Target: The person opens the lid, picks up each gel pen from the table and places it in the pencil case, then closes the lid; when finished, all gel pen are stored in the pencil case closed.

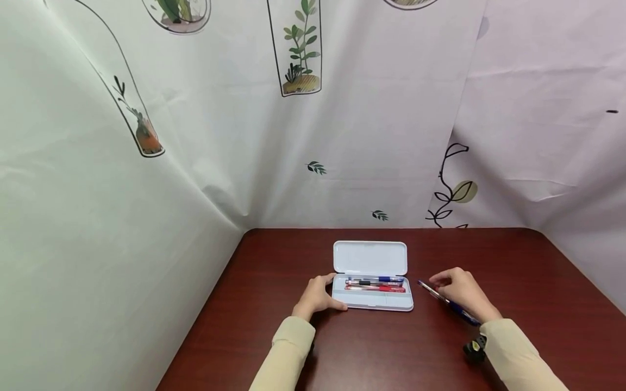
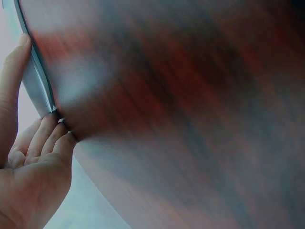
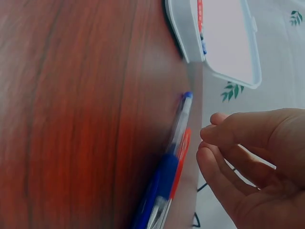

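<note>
An open white pencil case (image 1: 373, 308) lies on the table with its lid (image 1: 370, 258) tipped back. Inside it rest several pens, among them a red pen (image 1: 391, 289) and a blue one (image 1: 391, 279). My left hand (image 1: 315, 297) holds the case at its left end, thumb on the front edge and fingers at the back corner. My right hand (image 1: 462, 290) hovers to the right of the case with bent fingers and nothing between them. Just beneath it a blue pen (image 3: 167, 171) lies on the table, with a red pen (image 3: 181, 162) alongside.
The dark red wooden table (image 1: 274, 260) ends at the back against a pale curtain (image 1: 342, 136) printed with plants. More of this cloth hangs along the left and right sides. A dark wrist device (image 1: 474, 348) sits under the right sleeve.
</note>
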`<control>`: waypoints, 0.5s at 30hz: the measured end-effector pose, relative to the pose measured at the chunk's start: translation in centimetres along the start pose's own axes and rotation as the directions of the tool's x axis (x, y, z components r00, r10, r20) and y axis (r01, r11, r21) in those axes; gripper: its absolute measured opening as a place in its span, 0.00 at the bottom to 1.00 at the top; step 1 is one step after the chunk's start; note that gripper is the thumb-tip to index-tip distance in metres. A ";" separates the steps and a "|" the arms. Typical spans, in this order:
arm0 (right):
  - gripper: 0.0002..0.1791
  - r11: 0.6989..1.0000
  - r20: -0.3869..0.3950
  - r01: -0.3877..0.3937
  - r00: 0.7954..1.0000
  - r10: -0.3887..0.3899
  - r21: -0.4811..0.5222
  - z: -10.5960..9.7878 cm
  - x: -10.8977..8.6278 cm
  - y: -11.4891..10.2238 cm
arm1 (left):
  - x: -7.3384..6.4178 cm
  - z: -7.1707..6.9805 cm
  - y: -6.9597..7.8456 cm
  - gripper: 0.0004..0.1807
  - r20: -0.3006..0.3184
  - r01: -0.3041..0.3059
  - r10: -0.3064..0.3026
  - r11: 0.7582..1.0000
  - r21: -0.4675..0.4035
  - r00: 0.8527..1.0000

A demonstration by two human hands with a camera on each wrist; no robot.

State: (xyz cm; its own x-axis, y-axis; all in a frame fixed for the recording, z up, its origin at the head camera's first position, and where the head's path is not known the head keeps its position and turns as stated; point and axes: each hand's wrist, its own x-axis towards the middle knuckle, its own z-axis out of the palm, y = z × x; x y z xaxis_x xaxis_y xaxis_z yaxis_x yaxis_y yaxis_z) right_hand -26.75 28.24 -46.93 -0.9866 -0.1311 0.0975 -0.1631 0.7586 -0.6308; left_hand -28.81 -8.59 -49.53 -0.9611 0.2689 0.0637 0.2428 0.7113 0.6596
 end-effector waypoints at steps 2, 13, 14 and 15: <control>0.14 1.000 -0.008 -0.009 1.000 0.009 -0.003 -0.2 -0.3 0.3 | 0.0 0.0 0.1 0.51 0.004 0.005 -0.005 1.000 -0.004 1.000; 0.15 0.999 0.010 -0.034 0.999 0.035 -0.036 -1.2 -1.5 1.4 | -0.1 -0.2 0.1 0.50 0.011 0.019 -0.019 1.000 -0.018 1.000; 0.15 0.998 0.012 -0.041 0.999 0.042 -0.039 -1.3 -1.6 1.5 | -0.1 -0.2 0.2 0.50 0.010 0.016 -0.016 1.000 -0.022 1.000; 0.15 0.998 0.017 -0.045 0.999 0.046 -0.043 -1.4 -1.7 1.6 | -0.1 -0.2 0.2 0.50 0.012 0.017 -0.017 1.000 -0.023 1.000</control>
State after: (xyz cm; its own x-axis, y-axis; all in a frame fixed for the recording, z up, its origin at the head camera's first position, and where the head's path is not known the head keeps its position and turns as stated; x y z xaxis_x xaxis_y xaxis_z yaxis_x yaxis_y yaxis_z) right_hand -25.36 30.53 -47.00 -0.9927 -0.1069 0.0557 -0.1188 0.7903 -0.6011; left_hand -28.69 -8.62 -49.26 -0.9633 0.2648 0.0438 0.2234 0.7006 0.6777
